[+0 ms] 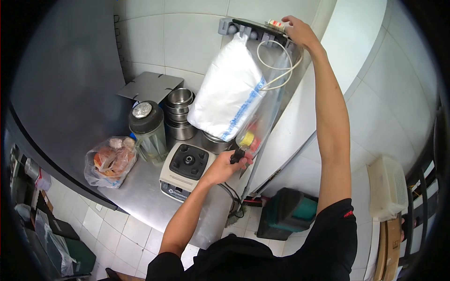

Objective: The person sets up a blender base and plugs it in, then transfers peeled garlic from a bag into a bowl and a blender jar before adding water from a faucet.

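Near the middle, my left hand (224, 167) is closed around a small black plug (237, 155), partly covered by the fingers. The white blender base (185, 169) stands just left of that hand. Raised at the upper right, my right hand (300, 33) has its fingers curled at the end of the dark wall shelf (255, 23). Whatever those fingertips grip is hidden. Beside them on the shelf lies a small white, red and yellow item (275, 24). A white cable (283, 75) hangs in loops below this hand.
A white plastic bag (229, 89) hangs under the shelf. On the steel table (206, 229) stand a lidded blender jug (151, 136), stacked steel pots (179, 114) and a clear bag of reddish-orange pieces (112, 159). A black-and-green case (288, 213) sits on the floor at right.
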A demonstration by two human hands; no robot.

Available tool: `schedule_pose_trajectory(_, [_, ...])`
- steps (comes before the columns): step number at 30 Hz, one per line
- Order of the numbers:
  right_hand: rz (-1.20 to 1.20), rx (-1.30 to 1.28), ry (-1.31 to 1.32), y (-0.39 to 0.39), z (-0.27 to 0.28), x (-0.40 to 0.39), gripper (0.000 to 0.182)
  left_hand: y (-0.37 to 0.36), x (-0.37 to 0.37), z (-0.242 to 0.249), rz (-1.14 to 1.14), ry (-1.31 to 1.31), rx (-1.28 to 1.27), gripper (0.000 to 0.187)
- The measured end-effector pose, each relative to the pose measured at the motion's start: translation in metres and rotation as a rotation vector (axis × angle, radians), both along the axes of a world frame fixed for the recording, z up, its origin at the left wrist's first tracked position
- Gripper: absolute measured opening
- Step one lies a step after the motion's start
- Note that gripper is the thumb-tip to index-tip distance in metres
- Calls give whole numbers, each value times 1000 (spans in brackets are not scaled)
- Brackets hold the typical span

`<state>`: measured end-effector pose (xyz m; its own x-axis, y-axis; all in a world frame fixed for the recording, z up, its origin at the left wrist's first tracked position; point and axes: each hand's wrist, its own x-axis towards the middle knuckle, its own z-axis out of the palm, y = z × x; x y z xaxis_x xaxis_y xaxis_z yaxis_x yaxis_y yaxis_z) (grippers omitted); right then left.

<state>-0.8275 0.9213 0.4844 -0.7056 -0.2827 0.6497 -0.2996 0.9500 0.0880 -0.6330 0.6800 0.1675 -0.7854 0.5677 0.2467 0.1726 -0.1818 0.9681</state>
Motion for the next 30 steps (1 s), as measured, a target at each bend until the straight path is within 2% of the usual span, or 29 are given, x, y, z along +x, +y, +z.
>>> schedule_pose_trajectory(2, [-59,-214,11,-7,8,-9,50,-3,1,0,9,-1,-2,19])
schedule_pose_trajectory(3, [-53,-213,17,-10,10,-17,50,-4,2,-1,11,-6,-9,19])
schedule_pose_trajectory(5, [-241,-199,-7,-19,7,-32,55,-5,2,-3,14,5,-8,18])
schedule_pose_trajectory(7, [-257,-225,-12,-22,7,-42,52,-7,4,-4,14,35,-7,18])
schedule_pose_trajectory(9, [-324,-217,-128,-26,9,-47,45,-11,5,-6,20,16,12,17])
schedule_pose_trajectory(13, [-336,-229,-9,-28,8,-46,34,-19,6,-11,69,-15,-7,17])
schedule_pose_trajectory(14, [-334,-222,-15,-27,8,-46,34,-21,5,-13,71,-24,5,17])
schedule_pose_trajectory(16, [-238,-164,303,-25,7,-46,25,-22,4,-15,74,-38,20,17])
schedule_pose_trajectory(17, [-238,-162,299,-25,5,-47,25,-22,3,-15,80,-33,12,17])
schedule_pose_trajectory(19, [-113,43,599,-40,-4,-26,15,-20,3,-15,80,-32,4,17])
schedule_pose_trajectory(20, [-118,44,597,-49,-13,-18,15,-19,3,-15,75,-37,-4,18])
schedule_pose_trajectory(22, [14,281,678,-61,-27,-12,10,-17,2,-13,69,-42,-13,20])
schedule_pose_trajectory(25, [46,388,775,-60,-43,-18,9,-14,5,-13,62,-26,-25,19])
schedule_pose_trajectory(30, [66,304,707,-48,-40,-31,12,-14,4,-17,69,-72,-5,17])
